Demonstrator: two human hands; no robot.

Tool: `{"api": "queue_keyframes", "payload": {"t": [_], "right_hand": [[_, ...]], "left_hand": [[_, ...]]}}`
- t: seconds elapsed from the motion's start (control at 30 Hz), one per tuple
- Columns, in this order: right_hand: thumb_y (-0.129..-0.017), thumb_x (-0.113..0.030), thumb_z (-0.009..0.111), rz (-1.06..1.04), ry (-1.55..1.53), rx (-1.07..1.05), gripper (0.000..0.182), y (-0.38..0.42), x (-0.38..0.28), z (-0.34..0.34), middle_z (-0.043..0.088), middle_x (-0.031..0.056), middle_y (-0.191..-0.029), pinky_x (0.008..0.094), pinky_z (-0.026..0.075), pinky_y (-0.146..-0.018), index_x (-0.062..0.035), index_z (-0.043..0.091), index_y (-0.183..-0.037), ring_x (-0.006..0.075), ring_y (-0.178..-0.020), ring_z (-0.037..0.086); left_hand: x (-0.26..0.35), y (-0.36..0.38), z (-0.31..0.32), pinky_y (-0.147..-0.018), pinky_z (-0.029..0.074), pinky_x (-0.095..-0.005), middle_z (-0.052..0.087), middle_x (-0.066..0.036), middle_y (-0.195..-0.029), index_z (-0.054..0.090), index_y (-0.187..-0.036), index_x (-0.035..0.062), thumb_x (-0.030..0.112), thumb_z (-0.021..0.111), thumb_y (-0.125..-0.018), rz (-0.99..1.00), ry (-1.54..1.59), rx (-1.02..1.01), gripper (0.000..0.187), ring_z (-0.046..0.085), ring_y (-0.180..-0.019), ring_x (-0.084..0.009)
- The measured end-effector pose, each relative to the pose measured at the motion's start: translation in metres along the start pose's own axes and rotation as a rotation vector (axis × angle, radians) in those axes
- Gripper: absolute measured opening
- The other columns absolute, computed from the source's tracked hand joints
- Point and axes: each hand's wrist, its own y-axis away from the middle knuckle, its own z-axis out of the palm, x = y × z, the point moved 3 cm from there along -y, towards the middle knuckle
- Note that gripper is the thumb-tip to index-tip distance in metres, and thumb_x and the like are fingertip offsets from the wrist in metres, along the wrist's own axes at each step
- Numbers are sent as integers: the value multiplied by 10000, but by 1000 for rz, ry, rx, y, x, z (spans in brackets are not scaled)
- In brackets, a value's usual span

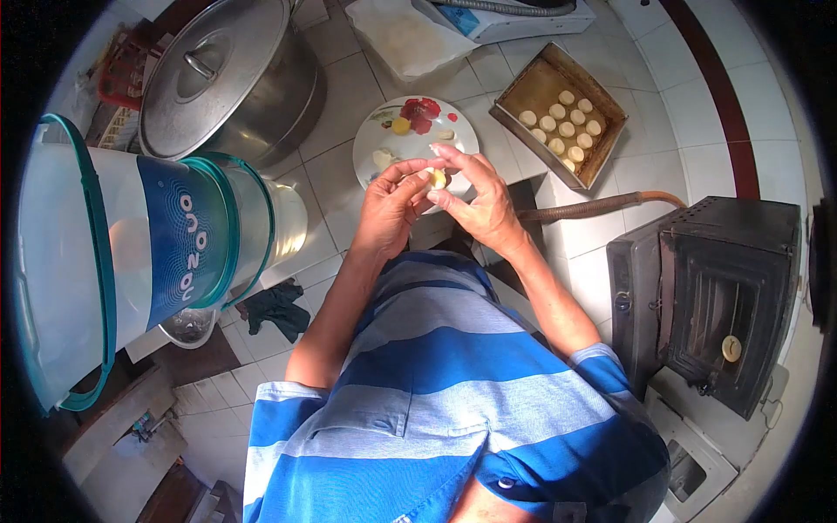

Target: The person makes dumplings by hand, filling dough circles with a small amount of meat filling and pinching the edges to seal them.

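My left hand [391, 206] and my right hand [479, 202] meet over the near edge of a white plate with red flower prints [370, 144]. Between the fingertips of both is a small piece of pale dough with a yellow filling [437, 179], partly hidden by the fingers. A yellow ball [400, 125] lies on the plate, with a lump of white dough [384, 159] at its left side and a small pale piece [446, 135] to the right. My fingers are closed around the dough piece.
A square metal baking pan [602, 161] with several round pale dough pieces stands at the right back. A small dark oven [706, 296] is on the right. A large lidded pot [218, 78] and stacked plastic buckets [187, 235] stand left. A hose [593, 209] runs toward the oven.
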Motion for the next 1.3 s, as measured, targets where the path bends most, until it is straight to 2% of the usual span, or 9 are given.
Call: {"api": "queue_keyframes", "payload": {"t": [0.17, 0.23, 0.3, 0.47, 0.53, 0.67, 0.77, 0.9, 1.3], "right_hand": [[-811, -159, 828, -51, 111, -17, 628, 1, -1, 8, 713, 111, -1170, 414, 511, -982, -97, 616, -1399, 314, -1060, 662], [-814, -155, 827, -38, 77, 30, 625, -1, 1, 11, 715, 110, -1162, 414, 515, -974, -98, 615, -1399, 310, -1053, 664], [-817, -152, 826, -25, 44, 76, 621, -4, 0, 10, 718, 108, -1154, 414, 520, -967, -99, 615, -1399, 307, -1046, 667], [-827, -177, 852, 0, -86, 53, 636, -10, 0, 7, 739, 99, -1126, 394, 533, -957, -93, 608, -1408, 263, -1048, 684], [-837, -188, 854, 44, -103, 34, 637, -11, 4, 6, 739, 100, -1134, 381, 534, -955, -93, 604, -1415, 242, -1055, 688], [-869, -212, 850, 168, -313, 10, 627, -12, 6, 6, 736, 105, -1156, 347, 538, -943, -90, 593, -1428, 187, -1069, 688], [-875, -215, 850, 59, -352, 66, 626, -13, 10, -3, 732, 111, -1166, 340, 536, -951, -88, 590, -1430, 176, -1088, 684], [-874, -183, 843, 58, -211, -74, 560, -12, 6, -9, 732, 103, -1185, 348, 541, -966, -74, 626, -1379, 171, -1111, 686], [-876, -173, 853, 228, -288, -45, 531, -11, 15, 4, 743, 74, -1103, 350, 551, -944, -63, 644, -1351, 160, -1065, 679]], "left_hand": [[-6, -1, -7, -920, 605, -338, 706, -139, -1214, 611, -1262, -28, 116, 647, -1029, 8, -182, 114, 277, 716, -1058, -196], [-5, -2, -9, -930, 601, -332, 704, -132, -1221, 602, -1288, -29, 123, 640, -1033, 22, 62, 14, 299, 714, -1062, -199], [-5, -2, -11, -949, 596, -328, 703, -127, -1221, 598, -1306, -29, 132, 630, -1041, 30, 9, 26, 311, 708, -1078, -197], [-1, 3, -13, -1019, 577, -320, 680, -125, -1257, 578, -1366, -32, 147, 597, -1062, -4, 27, 0, 353, 691, -1127, -196], [-3, 2, -8, -1037, 580, -321, 655, -142, -1296, 571, -1378, -39, 154, 589, -1068, -64, 242, -45, 366, 684, -1153, -204], [-4, 3, -11, -1033, 590, -325, 633, -152, -1336, 548, -1404, -35, 157, 585, -1071, -31, 66, -56, 386, 674, -1177, -218], [-1, 8, -9, -1025, 597, -325, 641, -139, -1320, 536, -1410, -23, 159, 591, -1070, -47, 162, 23, 390, 664, -1194, -210], [-6, 5, -11, -1038, 590, -319, 653, -128, -1294, 546, -1388, -13, 151, 597, -1066, -45, 175, -10, 365, 666, -1189, -203], [-7, 1, -7, -1015, 592, -295, 688, -106, -1227, 633, -1277, -28, 127, 656, -1032, -28, 103, 49, 291, 693, -1102, -164]]}}
